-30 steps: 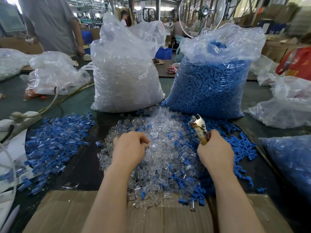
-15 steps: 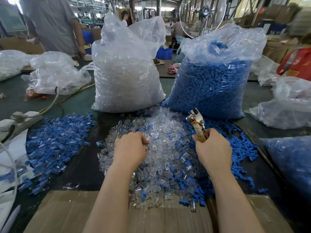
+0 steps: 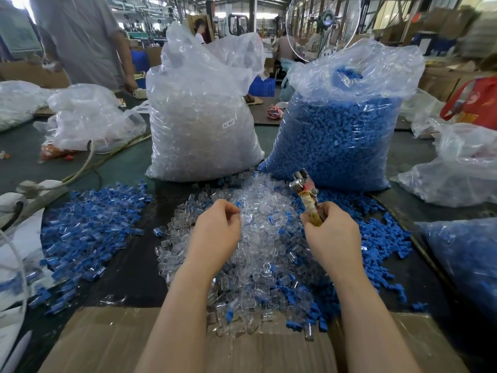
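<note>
A heap of small clear plastic pieces mixed with blue ones lies on the dark table in front of me. My left hand hovers over the heap with its fingers curled in, and a small blue-tipped piece shows at the fingertips. My right hand grips the tape-wrapped handle of a metal plier-like tool, whose head points up and away, just right of the heap's top. The two hands are a hand's width apart.
Behind the heap stand a tall bag of clear pieces and a bag of blue pieces. Loose blue pieces spread right; a blue-and-clear pile lies left. Cardboard covers the near edge. A person stands back left.
My right hand has moved up and slightly left with the tool, bringing its head more upright. My left hand has lifted a little off the heap, fingers still curled.
</note>
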Available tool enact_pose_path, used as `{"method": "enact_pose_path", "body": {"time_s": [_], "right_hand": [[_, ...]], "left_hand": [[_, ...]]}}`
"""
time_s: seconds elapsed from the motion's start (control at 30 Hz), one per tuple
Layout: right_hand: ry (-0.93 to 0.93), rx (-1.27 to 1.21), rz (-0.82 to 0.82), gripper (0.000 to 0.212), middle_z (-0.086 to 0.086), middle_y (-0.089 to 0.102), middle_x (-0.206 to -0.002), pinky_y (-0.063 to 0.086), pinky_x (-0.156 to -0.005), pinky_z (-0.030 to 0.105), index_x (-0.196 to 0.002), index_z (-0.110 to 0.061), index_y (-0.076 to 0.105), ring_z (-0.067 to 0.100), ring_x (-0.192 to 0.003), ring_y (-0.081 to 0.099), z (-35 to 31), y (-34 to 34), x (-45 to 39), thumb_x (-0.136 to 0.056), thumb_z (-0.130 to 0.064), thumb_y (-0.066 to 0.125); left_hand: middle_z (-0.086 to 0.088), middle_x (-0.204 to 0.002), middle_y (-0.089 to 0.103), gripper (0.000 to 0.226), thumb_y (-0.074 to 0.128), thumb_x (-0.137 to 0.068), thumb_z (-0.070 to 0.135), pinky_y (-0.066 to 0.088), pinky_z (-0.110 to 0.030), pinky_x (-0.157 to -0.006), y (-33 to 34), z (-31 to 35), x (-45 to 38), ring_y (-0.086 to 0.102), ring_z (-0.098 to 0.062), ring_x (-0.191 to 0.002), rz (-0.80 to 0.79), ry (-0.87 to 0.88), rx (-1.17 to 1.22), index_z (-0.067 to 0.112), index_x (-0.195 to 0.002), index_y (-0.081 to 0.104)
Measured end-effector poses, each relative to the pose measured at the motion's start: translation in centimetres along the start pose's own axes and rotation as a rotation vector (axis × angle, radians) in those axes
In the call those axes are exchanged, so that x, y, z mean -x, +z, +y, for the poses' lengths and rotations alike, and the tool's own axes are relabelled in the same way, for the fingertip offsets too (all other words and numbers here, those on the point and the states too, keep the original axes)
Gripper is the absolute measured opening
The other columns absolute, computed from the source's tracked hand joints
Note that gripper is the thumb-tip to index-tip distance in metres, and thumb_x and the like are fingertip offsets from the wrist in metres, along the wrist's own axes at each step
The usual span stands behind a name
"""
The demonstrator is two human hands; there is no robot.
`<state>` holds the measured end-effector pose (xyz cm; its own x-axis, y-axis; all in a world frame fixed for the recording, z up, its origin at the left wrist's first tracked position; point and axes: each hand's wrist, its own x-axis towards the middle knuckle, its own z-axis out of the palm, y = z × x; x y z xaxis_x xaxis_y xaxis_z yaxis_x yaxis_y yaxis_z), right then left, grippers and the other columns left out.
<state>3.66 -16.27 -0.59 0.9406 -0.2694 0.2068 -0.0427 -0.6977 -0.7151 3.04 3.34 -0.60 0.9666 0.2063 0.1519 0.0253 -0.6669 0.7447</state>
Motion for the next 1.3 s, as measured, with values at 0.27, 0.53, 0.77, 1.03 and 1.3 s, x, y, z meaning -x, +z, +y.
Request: {"method": "enact_pose_path", "body": {"time_s": [0.27, 0.53, 0.77, 1.03, 1.3], "right_hand": [[-0.044, -0.012, -0.019, 0.019, -0.008, 0.058, -0.08, 0.038, -0.066, 0.031, -0.095, -0.024, 0.057, 0.019, -0.078, 0.055, -0.6, 0.3, 0.2, -0.091, -0.04, 0.064], [-0.078, -0.076, -0.046, 0.016, -0.01, 0.06, -0.075, 0.035, -0.056, 0.029, -0.089, -0.023, 0.058, 0.009, -0.07, 0.055, -1.3, 0.4, 0.3, -0.09, -0.038, 0.065], [-0.113, -0.126, -0.067, 0.02, -0.012, 0.06, -0.073, 0.037, -0.055, 0.023, -0.078, -0.03, 0.051, 0.007, -0.07, 0.056, -1.5, 0.4, 0.4, -0.09, -0.036, 0.066], [-0.114, -0.214, -0.107, 0.022, -0.008, 0.061, -0.069, 0.039, -0.055, 0.027, -0.076, -0.026, 0.055, 0.009, -0.064, 0.056, -1.9, 0.6, 1.0, -0.089, -0.038, 0.067], [-0.126, -0.231, -0.112, 0.024, -0.007, 0.057, -0.063, 0.034, -0.05, 0.021, -0.073, -0.026, 0.054, 0.007, -0.056, 0.051, -2.0, 0.7, 1.0, -0.089, -0.036, 0.068]], "left_hand": [[0.012, -0.1, 0.067, 0.033, 0.056, -0.094, 0.007, 0.047, -0.017, -0.049, 0.0, 0.7, 0.2, 0.068, -0.006, -0.074, -0.078, -0.022, 0.346, 0.03, -0.115, 0.065], [0.011, -0.1, 0.07, 0.028, 0.075, -0.084, 0.01, 0.05, -0.015, -0.07, -0.2, 1.5, 0.2, 0.067, -0.003, -0.087, -0.124, -0.027, 0.517, 0.031, -0.101, 0.068], [0.006, -0.086, 0.073, 0.026, 0.082, -0.076, 0.012, 0.057, -0.022, -0.073, 0.4, 1.9, 0.5, 0.07, -0.009, -0.08, -0.092, -0.036, 0.585, 0.023, -0.094, 0.067], [0.006, -0.062, 0.066, 0.03, 0.09, -0.06, 0.023, 0.052, -0.018, -0.058, 0.8, 2.3, 0.7, 0.059, -0.005, -0.057, -0.047, -0.113, 0.708, 0.012, -0.076, 0.068], [-0.004, -0.071, 0.074, 0.014, 0.083, -0.074, 0.014, 0.057, -0.021, -0.062, 1.3, 3.3, 0.9, 0.071, -0.013, -0.064, -0.05, -0.211, 0.876, 0.008, -0.082, 0.073]]}}
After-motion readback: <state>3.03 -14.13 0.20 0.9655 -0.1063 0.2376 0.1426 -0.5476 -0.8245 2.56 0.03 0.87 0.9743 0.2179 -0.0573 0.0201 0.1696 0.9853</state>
